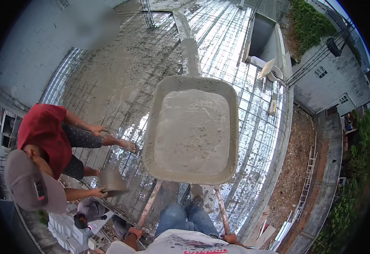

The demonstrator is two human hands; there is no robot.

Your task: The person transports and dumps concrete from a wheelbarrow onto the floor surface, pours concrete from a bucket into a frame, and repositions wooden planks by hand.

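A wheelbarrow [149, 156] full of wet grey concrete [193, 131] stands right in front of me. Its two handles run back toward my body. My left hand [135, 233] is wrapped round the left handle [149, 203]. On the other side my right hand [230, 238] grips the right handle [222, 211]. My jeans and feet show between the handles, partly under the tray's near edge.
At left a co-worker in a red shirt [45, 127] holds a bucket [113, 181]. Another person [89, 211] is lower down. A plank [190, 55] crosses the rebar mesh [257, 131] ahead. An opening [261, 36] and the roof edge [284, 156] lie right.
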